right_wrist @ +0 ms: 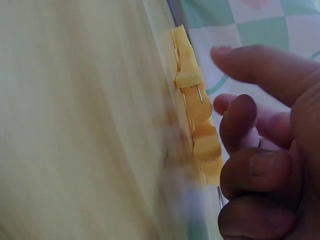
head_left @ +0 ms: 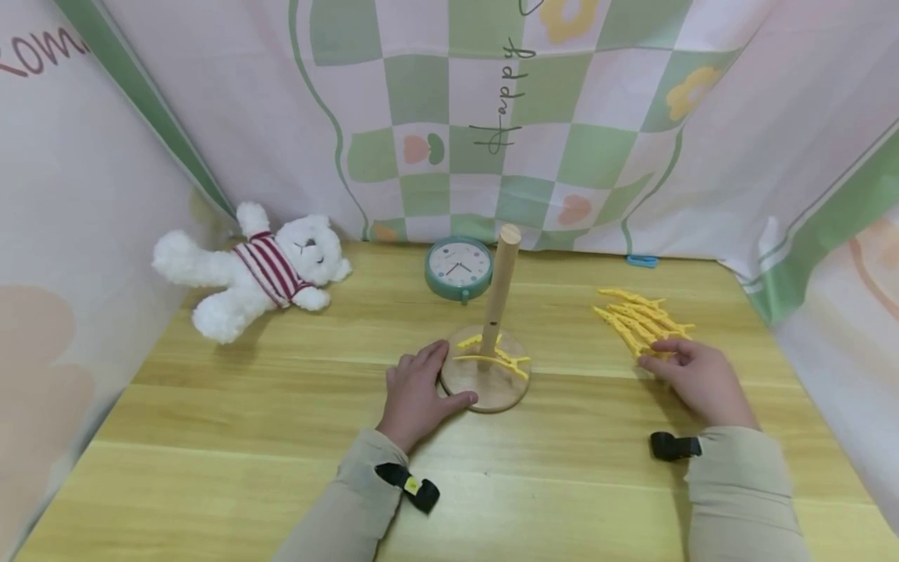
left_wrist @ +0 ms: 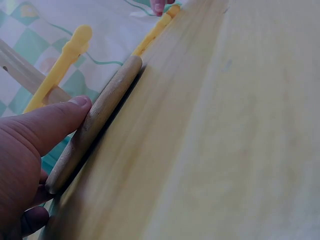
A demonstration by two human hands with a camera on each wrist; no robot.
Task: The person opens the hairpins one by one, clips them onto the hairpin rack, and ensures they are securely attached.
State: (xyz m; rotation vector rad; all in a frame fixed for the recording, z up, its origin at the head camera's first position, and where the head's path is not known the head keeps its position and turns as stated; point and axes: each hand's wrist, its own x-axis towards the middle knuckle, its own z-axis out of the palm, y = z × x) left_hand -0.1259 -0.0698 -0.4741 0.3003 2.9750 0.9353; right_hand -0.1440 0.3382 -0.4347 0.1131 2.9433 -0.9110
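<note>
A wooden stand [head_left: 500,293] has an upright post on a round base [head_left: 485,394]. Two slim yellow plastic pieces [head_left: 502,359] with forked ends cross at its post, low over the base. My left hand [head_left: 419,396] holds the base's rim from the left; its thumb [left_wrist: 65,120] presses the edge in the left wrist view. Several more slim yellow pieces [head_left: 635,316] lie side by side on the table at the right. Over their near end is my right hand [head_left: 691,375], fingers loosely bent, thumb and index finger apart. The right wrist view shows yellow pieces [right_wrist: 197,105] just beyond its fingertips.
A green round clock [head_left: 460,267] lies behind the stand. At the back left is a white teddy bear [head_left: 270,269] in a striped shirt. A small blue item [head_left: 642,261] sits by the table's back edge, where a patterned curtain [head_left: 435,86] hangs.
</note>
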